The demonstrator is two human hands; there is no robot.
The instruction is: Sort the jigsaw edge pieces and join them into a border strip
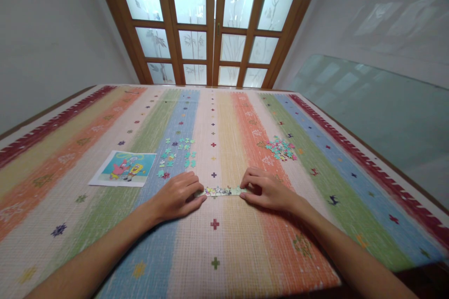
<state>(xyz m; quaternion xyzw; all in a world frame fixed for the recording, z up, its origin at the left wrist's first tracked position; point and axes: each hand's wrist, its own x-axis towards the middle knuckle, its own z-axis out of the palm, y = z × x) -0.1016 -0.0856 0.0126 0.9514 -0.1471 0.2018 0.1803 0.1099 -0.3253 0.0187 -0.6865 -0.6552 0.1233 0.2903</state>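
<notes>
A joined strip of jigsaw puzzle pieces [223,191] lies flat on the striped tablecloth in front of me. My left hand [182,195] grips its left end between thumb and curled fingers. At the opposite end, my right hand [264,190] pinches the strip the same way. Beyond my left hand, loose jigsaw pieces [190,159] are spread out in a loose group. Farther to the right sits a heap of jigsaw pieces [281,148]. A printed reference picture [128,169] with cartoon figures rests left of the spread pieces.
The table wears a striped, patterned tablecloth [215,243]. Its far edge meets wooden doors [213,23] with frosted panes. A pale glass board [372,117] leans by the right wall, and a plain wall [52,32] stands to the left.
</notes>
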